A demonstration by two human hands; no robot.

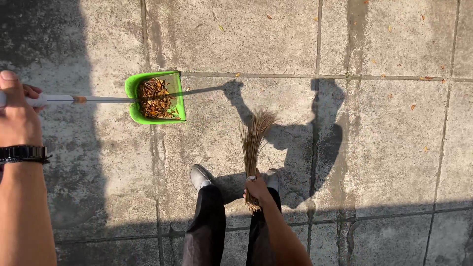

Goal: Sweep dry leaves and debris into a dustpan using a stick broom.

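While I stand on the paved floor [394, 148], my left hand [17, 106] is closed round the light, stiff dustpan [156, 97] handle; my right hand [257, 189] grips the springy twig broom [253, 140] at its bound end.

Setting: outdoors, seen from above.
Floor: large grey concrete paving slabs [394, 143], stained and weathered.
Joints: dark seams [315, 76] between slabs, some cracked.
Litter: small dry leaves [424, 78] scattered towards the upper right.
Light: strong low sun; long hard shadows [315, 128] fall across the slabs, with deep shade [44, 44] at left.
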